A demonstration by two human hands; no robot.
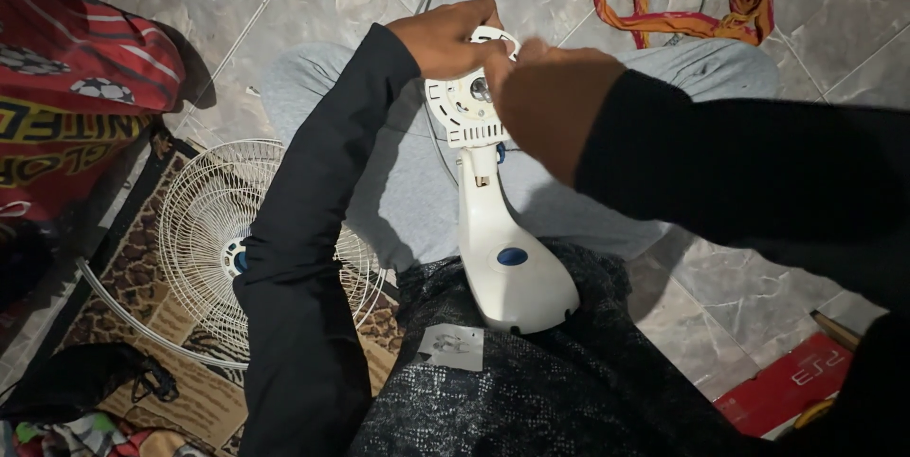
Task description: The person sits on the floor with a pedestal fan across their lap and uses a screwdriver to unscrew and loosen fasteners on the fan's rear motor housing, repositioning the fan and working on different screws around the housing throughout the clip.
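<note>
Fan motor housing (502,258) rests in the lap, left hand (445,37) clamped on its round head, right hand (550,101) pinching the front (fingertips hidden). Steady the head, twist gently.

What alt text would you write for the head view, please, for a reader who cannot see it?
Both hands, left hand and right hand, grip the round top of a white fan body resting on the person's lap. A white wire fan grille lies on the floor beside.
</note>
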